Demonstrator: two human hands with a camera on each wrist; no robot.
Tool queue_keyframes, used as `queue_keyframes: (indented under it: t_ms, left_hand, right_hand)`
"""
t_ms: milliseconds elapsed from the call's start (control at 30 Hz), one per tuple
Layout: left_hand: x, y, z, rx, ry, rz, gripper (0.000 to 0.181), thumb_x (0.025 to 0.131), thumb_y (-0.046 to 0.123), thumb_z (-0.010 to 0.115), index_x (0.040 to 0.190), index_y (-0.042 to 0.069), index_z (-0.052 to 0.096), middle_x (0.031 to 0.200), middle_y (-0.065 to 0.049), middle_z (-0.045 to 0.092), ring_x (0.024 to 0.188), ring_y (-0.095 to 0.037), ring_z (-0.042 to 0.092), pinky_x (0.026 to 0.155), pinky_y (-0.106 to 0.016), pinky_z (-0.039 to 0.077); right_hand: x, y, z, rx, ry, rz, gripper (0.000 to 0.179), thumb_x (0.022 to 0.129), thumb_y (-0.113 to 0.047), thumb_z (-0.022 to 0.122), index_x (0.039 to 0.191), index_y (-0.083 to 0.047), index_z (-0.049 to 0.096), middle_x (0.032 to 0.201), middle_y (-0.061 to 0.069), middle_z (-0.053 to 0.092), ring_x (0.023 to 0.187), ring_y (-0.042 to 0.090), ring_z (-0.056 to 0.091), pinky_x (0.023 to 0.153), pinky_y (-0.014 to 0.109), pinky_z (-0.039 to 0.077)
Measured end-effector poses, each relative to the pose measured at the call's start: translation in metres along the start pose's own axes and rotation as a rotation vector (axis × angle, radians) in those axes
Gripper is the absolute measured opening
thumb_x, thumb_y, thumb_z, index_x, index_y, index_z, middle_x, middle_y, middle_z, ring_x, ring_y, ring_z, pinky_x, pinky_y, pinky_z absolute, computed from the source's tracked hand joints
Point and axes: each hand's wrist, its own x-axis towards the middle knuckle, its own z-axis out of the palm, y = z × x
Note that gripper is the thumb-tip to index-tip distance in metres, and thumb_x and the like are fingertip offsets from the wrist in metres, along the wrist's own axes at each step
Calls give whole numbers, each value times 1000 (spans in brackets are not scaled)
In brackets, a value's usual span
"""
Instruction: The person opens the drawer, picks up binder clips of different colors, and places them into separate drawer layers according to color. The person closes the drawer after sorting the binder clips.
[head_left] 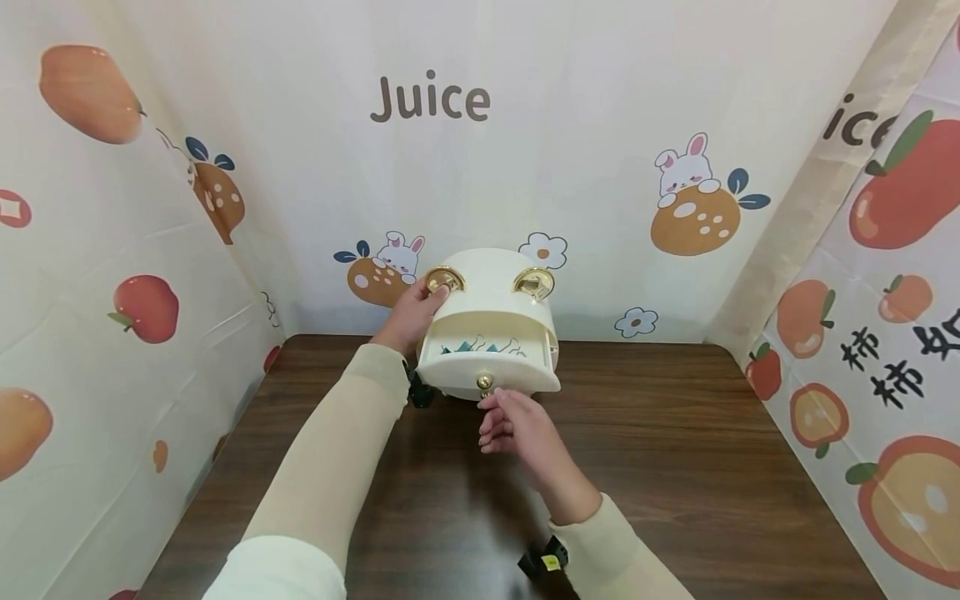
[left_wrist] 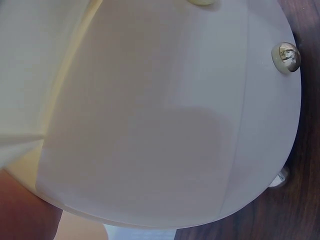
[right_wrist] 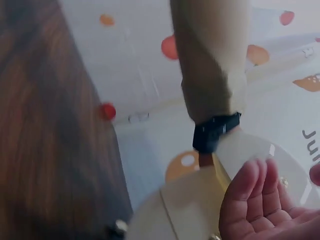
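Observation:
A small cream drawer box (head_left: 487, 287) with rounded sides stands at the back of the table, two gold round fittings on its upper part. Its upper drawer (head_left: 480, 367) is pulled out, showing teal and white patterning inside, with a gold knob (head_left: 484, 382) on the front. My left hand (head_left: 416, 315) grips the box's left side, thumb by the left gold fitting (head_left: 444, 280); its other fingers are hidden. Just below the drawer front is my right hand (head_left: 517, 423), fingers loosely bent, fingertips close to a lower knob. In the right wrist view its thumb stands apart from the fingers (right_wrist: 252, 192).
The box stands on a dark wooden table (head_left: 637, 450). Behind it hangs a white fruit-print cloth (head_left: 585, 108), with similar cloths on both sides. Gold ball feet (left_wrist: 287, 57) show under the box. Each wrist wears a black camera strap.

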Motion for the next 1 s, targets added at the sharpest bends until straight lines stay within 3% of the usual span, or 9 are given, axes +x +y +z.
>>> queue_keyframes:
  t_ms: [133, 267, 500, 733, 1000]
  left_hand:
    - [0, -1, 1, -2, 0, 4, 50, 107, 43, 53, 154, 25, 46, 136, -6, 56, 111, -25, 62, 87, -36, 56]
    - [-1, -1, 1, -1, 4, 9, 49, 108, 42, 52, 153, 24, 47, 136, -6, 57, 111, -25, 62, 88, -37, 55]
    - [-3, 0, 1, 23, 14, 23, 48, 108, 40, 51, 153, 22, 47, 135, -8, 57, 110, -24, 60, 88, -36, 52]
    - [-1, -1, 2, 14, 16, 27, 49, 108, 40, 52, 152, 21, 48, 135, -10, 57, 107, -22, 59, 87, -34, 52]
    - [-2, -1, 3, -1, 13, 67, 46, 109, 36, 52, 152, 19, 48, 133, -10, 57, 106, -21, 60, 87, -32, 51]
  right_hand:
    - [1, 2, 2, 226, -88, 119, 40, 111, -37, 42, 112, -2, 61, 80, 5, 60, 70, 18, 60, 68, 32, 55]
    - [1, 3, 3, 437, -172, 182, 41, 113, -38, 36, 122, -3, 55, 86, 4, 59, 76, 18, 56, 71, 32, 52]
    - [6, -5, 10, 665, -212, 283, 45, 112, -37, 30, 135, -1, 45, 98, 5, 52, 86, 19, 50, 72, 29, 48]
    - [10, -12, 17, 751, -145, 328, 32, 111, -31, 33, 124, -4, 46, 92, 1, 42, 77, 16, 40, 66, 25, 41]
    - [16, -15, 23, 752, -89, 322, 22, 109, -27, 35, 112, -8, 46, 79, -2, 30, 63, 13, 26, 57, 25, 26]
